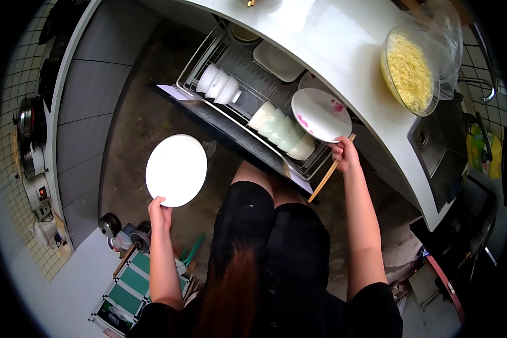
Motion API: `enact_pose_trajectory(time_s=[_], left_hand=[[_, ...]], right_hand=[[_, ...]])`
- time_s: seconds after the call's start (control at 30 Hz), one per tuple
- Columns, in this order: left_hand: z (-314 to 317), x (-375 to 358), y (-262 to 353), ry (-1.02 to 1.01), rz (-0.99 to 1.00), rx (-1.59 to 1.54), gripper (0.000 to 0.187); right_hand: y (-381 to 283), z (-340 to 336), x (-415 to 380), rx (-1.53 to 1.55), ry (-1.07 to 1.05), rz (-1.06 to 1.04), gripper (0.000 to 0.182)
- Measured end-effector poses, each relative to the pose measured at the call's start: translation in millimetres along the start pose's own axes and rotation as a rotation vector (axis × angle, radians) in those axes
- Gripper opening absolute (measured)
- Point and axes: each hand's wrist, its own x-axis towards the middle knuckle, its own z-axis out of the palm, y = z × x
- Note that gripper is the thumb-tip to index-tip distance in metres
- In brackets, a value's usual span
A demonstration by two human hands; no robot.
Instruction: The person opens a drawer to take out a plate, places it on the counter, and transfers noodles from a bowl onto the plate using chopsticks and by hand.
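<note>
My left hand [160, 214] grips the lower rim of a plain white plate [176, 170], held out over the floor to the left. In my right hand [346, 153] are a white plate with pink flowers [320, 114] and a pair of wooden chopsticks [325, 181] pointing down to the left. The flowered plate is above the right end of a pulled-out dish drawer [236, 125]. Inside the drawer, white bowls [218, 84] lean in a row at the left. Pale green bowls [281, 129] stand in another row, just left of my right hand.
A white countertop [332, 42] curves above the drawer. On it stands a glass bowl of yellow shreds [408, 73] beside a clear plastic bag [442, 45]. A sink [428, 141] is at the right. A white rectangular dish [279, 59] lies at the drawer's back.
</note>
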Motion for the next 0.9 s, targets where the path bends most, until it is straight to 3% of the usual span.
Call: enact_pose_trajectory(time_s=[0.1,0.2,0.33,0.37,0.47,0.5,0.6,0.7,0.9], left_hand=[[-49.0,7.3,1.0,0.17,-0.074,0.165,0.029],[-81.0,30.0,-0.2,0.353,-0.146,0.657,0.023],[-104.4,43.1,-4.5,0.397,-0.064,1.523,0.028],[-119.4,48.6,-13.7,0.443,0.047,1.636,0.029],[-144.5,52.0,-24.1,0.501,0.045,1.638,0.029],[-121.0,35.0,-8.4,0.449,-0.128,1.507,0.03],[-136.7,35.7,-16.1,0.458,-0.168,1.296,0.029],[-136.5,34.1,-22.2,0.498,-0.155,1.152,0.028],[-125.1,27.1,-24.5,0.455,-0.142,0.918,0.025]], right_hand=[[-5.9,8.8,18.7,0.044,-0.006,-0.024,0.016],[-15.6,16.3,30.0,0.099,-0.005,-0.016,0.017],[-24.8,17.4,44.9,0.088,0.014,-0.04,0.019],[-27.3,17.1,49.3,0.092,0.019,-0.031,0.02],[-30.6,18.4,60.0,0.09,0.031,-0.01,0.021],[-31.0,18.9,63.1,0.086,0.034,-0.012,0.022],[-31.3,18.5,73.4,0.102,0.045,-0.004,0.021],[-30.4,13.0,83.5,0.151,0.001,0.027,0.017],[-28.5,-2.9,105.8,0.089,0.031,0.085,0.026]])
